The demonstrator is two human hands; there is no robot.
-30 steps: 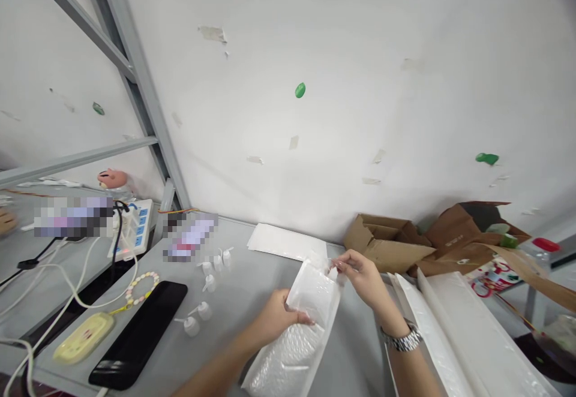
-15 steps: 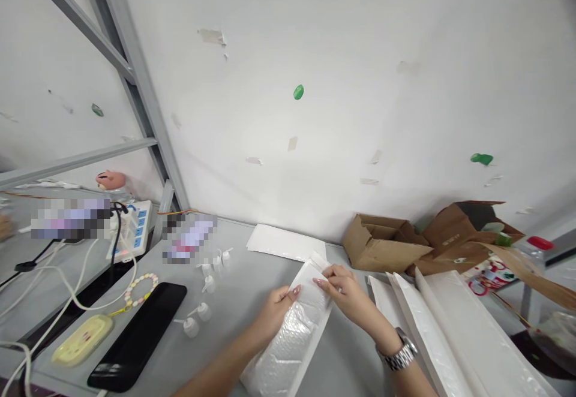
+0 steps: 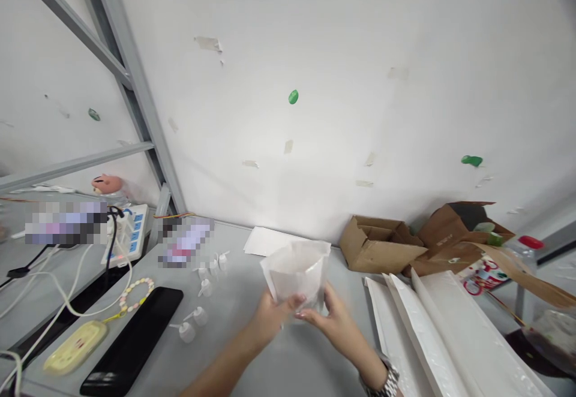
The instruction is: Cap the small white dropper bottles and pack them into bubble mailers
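A white bubble mailer (image 3: 294, 268) is held upright over the grey table, its mouth spread open at the top. My left hand (image 3: 275, 319) grips its lower left side, with the thumb across the front. On the right side my right hand (image 3: 326, 316) is closed around it, thumb also at the front. Both hands are slightly blurred. What lies inside the mailer cannot be seen. Behind it, a flat white mailer (image 3: 263, 241) rests against the wall. To the left stand several small white bottles (image 3: 186, 331) with thin spouts.
More white mailers (image 3: 468, 325) lie at the right. A cardboard box (image 3: 380, 247) and a brown paper bag (image 3: 450, 229) stand behind them. On the left are a black phone (image 3: 135, 340), a yellow case (image 3: 74, 349), a power strip (image 3: 135, 235) and loose cables.
The mailer has turned from lying slanted and flat to upright with its mouth spread open. Both hands have moved down, from near its top edge to its lower sides.
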